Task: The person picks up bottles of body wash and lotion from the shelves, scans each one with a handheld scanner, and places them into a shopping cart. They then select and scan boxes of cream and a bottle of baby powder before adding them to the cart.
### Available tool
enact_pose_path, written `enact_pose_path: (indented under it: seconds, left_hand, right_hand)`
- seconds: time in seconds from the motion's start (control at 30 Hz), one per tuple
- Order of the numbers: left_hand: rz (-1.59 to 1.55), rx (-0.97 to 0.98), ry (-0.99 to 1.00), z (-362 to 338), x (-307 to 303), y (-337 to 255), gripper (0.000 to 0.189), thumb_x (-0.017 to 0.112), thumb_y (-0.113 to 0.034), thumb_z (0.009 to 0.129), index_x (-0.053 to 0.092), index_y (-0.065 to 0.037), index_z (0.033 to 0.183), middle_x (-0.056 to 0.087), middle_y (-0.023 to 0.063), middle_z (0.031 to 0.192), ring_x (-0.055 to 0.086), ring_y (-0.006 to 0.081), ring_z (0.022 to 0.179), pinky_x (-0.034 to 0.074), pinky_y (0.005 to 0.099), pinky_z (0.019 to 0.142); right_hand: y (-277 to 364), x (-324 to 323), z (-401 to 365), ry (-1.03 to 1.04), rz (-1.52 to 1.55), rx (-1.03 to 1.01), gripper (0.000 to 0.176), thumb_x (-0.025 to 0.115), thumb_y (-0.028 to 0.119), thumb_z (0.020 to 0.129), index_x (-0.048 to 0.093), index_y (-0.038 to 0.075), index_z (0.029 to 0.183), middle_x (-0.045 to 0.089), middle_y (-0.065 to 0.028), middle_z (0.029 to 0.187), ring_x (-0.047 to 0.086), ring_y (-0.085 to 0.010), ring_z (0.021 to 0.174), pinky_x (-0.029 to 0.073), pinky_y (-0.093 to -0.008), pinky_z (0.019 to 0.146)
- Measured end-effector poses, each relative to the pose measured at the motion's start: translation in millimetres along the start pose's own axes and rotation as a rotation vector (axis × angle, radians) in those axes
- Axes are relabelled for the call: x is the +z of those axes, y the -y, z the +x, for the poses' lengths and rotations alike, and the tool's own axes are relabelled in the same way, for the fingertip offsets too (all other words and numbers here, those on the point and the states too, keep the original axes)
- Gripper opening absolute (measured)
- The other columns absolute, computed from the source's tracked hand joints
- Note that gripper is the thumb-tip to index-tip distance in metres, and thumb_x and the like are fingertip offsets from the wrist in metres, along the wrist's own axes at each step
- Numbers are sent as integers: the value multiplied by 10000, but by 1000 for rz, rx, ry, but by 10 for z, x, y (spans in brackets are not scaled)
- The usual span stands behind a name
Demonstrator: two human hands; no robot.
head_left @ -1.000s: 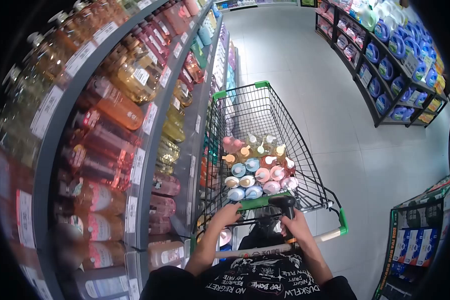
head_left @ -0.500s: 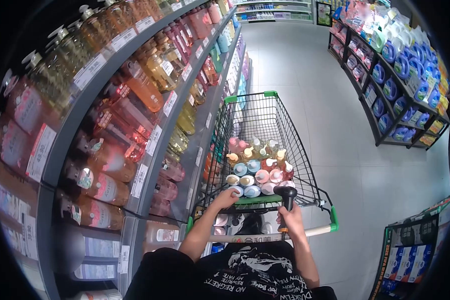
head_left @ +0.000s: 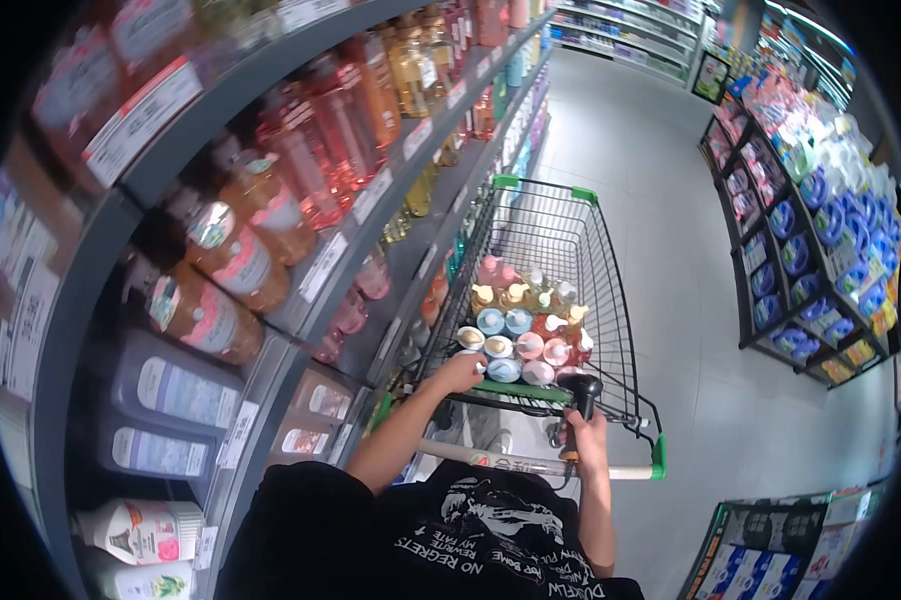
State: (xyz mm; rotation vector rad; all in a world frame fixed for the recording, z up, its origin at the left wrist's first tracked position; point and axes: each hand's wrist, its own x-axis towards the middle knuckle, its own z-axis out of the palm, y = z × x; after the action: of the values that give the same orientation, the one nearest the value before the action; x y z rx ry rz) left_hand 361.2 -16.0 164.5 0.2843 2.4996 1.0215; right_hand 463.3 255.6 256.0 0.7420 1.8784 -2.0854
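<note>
A black wire shopping cart [head_left: 611,290] with green corners stands ahead of me in the aisle. Several pump bottles [head_left: 519,335] with blue, pink and cream tops fill its near end. My left hand [head_left: 458,372] reaches into the cart and rests on the nearest bottles; whether it grips one I cannot tell. My right hand [head_left: 583,432] holds a black handheld scanner [head_left: 580,390] upright by its grip, just above the cart handle [head_left: 531,465].
Tall shelves [head_left: 351,240] of amber, pink and red bottles run close along my left, with price tags on the edges. Blue detergent jugs [head_left: 821,240] fill shelves on the right. Boxed goods [head_left: 771,560] sit at lower right. Grey tiled aisle floor [head_left: 651,150] stretches ahead.
My view has tilted and shifted closer to the left shelves. The left hand has stretched further into the cart onto the bottles. The right hand keeps the scanner.
</note>
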Motion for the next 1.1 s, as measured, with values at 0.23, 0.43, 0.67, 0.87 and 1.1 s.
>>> enact_pose_path:
  seconds: [0.23,0.43,0.67,0.87,1.1]
  left_hand:
    - [8,12,69,-258,166,-88,340,635,-144,787,587,-67,1114,644,189,1066,611,341,1025,492,442,852]
    - [41,32,-17,-649,333,-99,351,601,-149,811,566,-60,1149,656,184,1016,623,357,973,488,455,845]
    - [88,-28,67,-1102,410,-203,363,605,-144,825,561,-77,1179,646,187,1064,613,359,1017,490,463,854]
    - [39,-12,-46,-1416,574,-81,350,606,-124,819,560,-48,1157,649,207,1020,619,366,990,492,465,831]
    - [98,-34,-109,-1803,630,-146,260,590,-81,800,586,-31,1055,645,205,994,628,373,953,503,466,793]
  right_hand:
    - [-72,-14,-271,-10,-102,18,150,575,140,805,511,12,849,543,-54,648,525,-130,499,428,-254,457]
    - [-231,-27,-574,-19,-99,84,247,605,184,796,491,13,932,537,-55,669,502,-128,511,420,-256,460]
    - [-491,-49,-918,-24,-67,83,195,577,149,807,547,20,950,538,-54,625,511,-135,475,425,-256,444]
    - [-691,-98,-1202,-3,-75,108,217,584,159,808,558,22,974,546,-61,625,514,-139,474,439,-258,444]
    - [-902,-182,-1526,29,-80,131,282,619,232,796,575,31,990,552,-51,653,508,-119,508,425,-239,472]
